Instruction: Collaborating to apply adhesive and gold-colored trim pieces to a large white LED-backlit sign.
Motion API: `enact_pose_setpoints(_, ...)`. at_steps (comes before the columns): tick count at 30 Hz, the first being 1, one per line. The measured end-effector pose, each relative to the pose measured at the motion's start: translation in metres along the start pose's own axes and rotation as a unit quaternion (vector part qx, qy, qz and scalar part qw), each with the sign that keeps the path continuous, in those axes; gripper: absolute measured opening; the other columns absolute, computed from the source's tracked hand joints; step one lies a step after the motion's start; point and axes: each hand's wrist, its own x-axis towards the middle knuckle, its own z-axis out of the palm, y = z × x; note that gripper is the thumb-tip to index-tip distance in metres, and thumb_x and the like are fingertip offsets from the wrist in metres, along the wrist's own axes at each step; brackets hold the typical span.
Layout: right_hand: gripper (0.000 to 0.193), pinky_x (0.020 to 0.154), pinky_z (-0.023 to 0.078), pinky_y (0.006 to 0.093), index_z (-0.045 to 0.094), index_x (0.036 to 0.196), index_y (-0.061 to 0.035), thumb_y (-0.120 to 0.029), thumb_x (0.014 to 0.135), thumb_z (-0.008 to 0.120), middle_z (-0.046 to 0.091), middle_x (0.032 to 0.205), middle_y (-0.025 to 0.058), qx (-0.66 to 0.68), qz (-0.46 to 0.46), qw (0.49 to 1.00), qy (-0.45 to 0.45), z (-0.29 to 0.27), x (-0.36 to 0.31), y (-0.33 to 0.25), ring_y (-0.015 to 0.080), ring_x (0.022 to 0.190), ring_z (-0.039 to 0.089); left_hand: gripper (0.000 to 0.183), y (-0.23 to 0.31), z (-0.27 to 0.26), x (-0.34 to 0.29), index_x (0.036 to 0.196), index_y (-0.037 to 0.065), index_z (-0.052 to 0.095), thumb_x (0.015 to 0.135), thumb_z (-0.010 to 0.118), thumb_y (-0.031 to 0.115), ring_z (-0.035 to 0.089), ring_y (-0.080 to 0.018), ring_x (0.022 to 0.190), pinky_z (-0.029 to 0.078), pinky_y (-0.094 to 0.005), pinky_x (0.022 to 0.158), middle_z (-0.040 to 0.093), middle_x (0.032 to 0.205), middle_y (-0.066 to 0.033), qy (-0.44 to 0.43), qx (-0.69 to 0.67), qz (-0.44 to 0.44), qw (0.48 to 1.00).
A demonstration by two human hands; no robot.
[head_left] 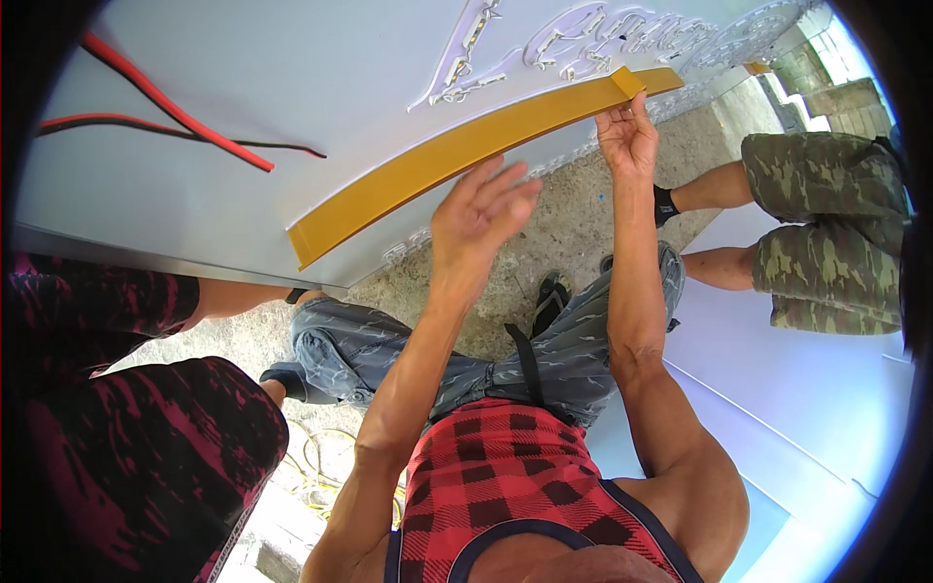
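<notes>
Lengthwise, gold strip (457, 148) slants up rightward; right hand (628, 141) pinches it, left hand (476, 214) free.

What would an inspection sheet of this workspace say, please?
Surface: pale panel with outlined lettering.
Job's things: long gold strip across the panel; small gold piece near its right end.
Clutter: yellow cord or hose, looped, lower left.
Left grip: open, beside the strip; contact unclear.
Right grip: at the small gold piece; hold unclear.
Cables: red and black wires on the panel.
Surroundings: concrete floor; two other people, in camouflage shorts and pink-and-black shorts.
</notes>
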Motion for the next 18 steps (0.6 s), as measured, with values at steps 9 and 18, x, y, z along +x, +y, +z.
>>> enact_pose_setpoints(9,0.042,0.1,0.047,0.0497,0.053,0.119,0.004,-0.022,0.089,0.065,0.058,0.118,0.0162,-0.043,-0.012,0.999,0.012,-0.013,-0.006,-0.01,0.0305,0.115,0.055,0.043,-0.01,0.015,0.035,0.126,-0.001,0.049,0.09,0.066,0.016,0.062,-0.0368,0.107,0.052,-0.0468,0.093,0.061,0.117,-0.0188,0.015,-0.075,0.052,0.996)
enact_pose_setpoints(18,0.039,0.099,0.047,0.0471,0.054,0.12,0.0001,-0.026,0.092,0.062,0.059,0.121,0.0136,-0.026,0.002,1.0,-0.013,-0.033,-0.038,-0.018,0.0286,0.117,0.055,0.046,-0.039,0.018,0.008,0.126,-0.001,0.049,0.089,0.068,0.019,0.063,-0.0359,0.105,0.054,-0.0469,0.091,0.062,0.116,-0.0168,-0.003,-0.046,0.104,0.994)
